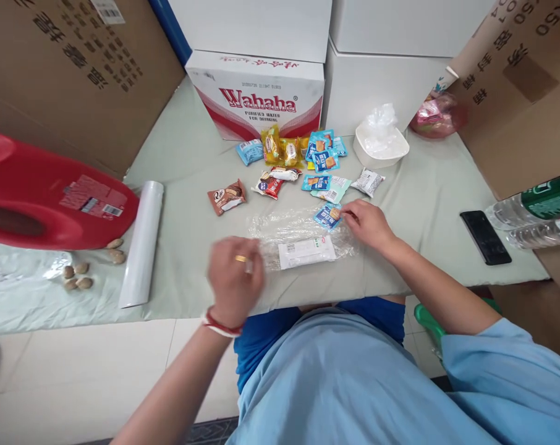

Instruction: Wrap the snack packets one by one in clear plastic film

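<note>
A clear plastic film [289,224] lies crumpled on the cloth in front of me. On its near part rests a white snack packet [306,252], lying flat. My right hand [369,224] pinches the right edge of a small blue snack packet [327,216] over the film's far right part. Beside the film's left end is my left hand [236,278], blurred, with its fingers curled in. Whether anything is inside that hand is hidden. A brown wafer packet [227,198] and a grey-white packet [368,182] lie farther back.
More packets [280,147] are piled before the Wahaha box [261,99]. A white bowl [382,151] holds crumpled plastic. At left are a white roll [142,244], a red jug [52,191] and walnuts [84,282]; at right, a phone [486,237] and bottles [534,204].
</note>
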The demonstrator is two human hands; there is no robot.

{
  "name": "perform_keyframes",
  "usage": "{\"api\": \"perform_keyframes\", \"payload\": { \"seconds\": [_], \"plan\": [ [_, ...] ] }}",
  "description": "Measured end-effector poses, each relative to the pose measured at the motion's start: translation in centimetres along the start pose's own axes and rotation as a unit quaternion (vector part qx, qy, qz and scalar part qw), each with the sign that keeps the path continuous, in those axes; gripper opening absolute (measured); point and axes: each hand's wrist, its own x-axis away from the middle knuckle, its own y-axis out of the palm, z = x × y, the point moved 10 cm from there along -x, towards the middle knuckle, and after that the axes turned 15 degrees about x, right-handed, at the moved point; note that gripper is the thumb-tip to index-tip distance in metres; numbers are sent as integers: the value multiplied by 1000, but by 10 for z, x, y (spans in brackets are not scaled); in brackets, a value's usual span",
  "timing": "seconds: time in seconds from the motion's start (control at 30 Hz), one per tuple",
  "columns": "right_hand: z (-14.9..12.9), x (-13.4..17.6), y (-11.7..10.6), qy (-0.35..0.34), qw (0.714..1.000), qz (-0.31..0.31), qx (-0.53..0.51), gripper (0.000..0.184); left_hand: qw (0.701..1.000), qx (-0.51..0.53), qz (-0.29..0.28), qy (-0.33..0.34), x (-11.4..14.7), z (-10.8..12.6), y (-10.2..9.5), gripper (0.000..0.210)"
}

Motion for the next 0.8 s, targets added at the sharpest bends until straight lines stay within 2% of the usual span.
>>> {"api": "perform_keyframes", "payload": {
  "seconds": [0.07,0.1,0.17,0.27,0.33,0.4,0.5,0.57,0.63,0.7,0.8],
  "plan": [
    [-37,-21,2,-87,996,-10,9,29,991,35,-127,25,17,33,47,27],
    [-55,-32,6,-125,992,-18,19,33,984,30,-174,11,24,40,68,33],
    [-84,-55,21,-164,984,-45,52,46,970,-2,-240,-38,33,41,104,43],
    [-99,-85,48,-147,977,-117,105,56,948,-56,-299,-95,37,30,134,49],
    [-100,-95,60,-128,972,-169,96,45,939,-78,-317,-110,38,25,140,49],
    [-102,-95,59,-132,970,-198,52,28,936,-91,-322,-113,40,23,141,49],
    [-106,-82,37,-172,971,-165,-7,19,946,-98,-295,-86,40,30,136,45],
    [-108,-62,17,-212,970,-113,-32,19,957,-104,-264,-69,38,34,131,42],
    [-112,-33,6,-259,961,-82,-50,23,959,-106,-251,-74,37,32,130,41],
    [-117,0,10,-303,948,-86,-53,28,956,-96,-261,-98,40,26,133,37],
    [-119,39,31,-327,938,-107,-32,39,953,-59,-271,-123,49,18,131,32]
  ]
}}
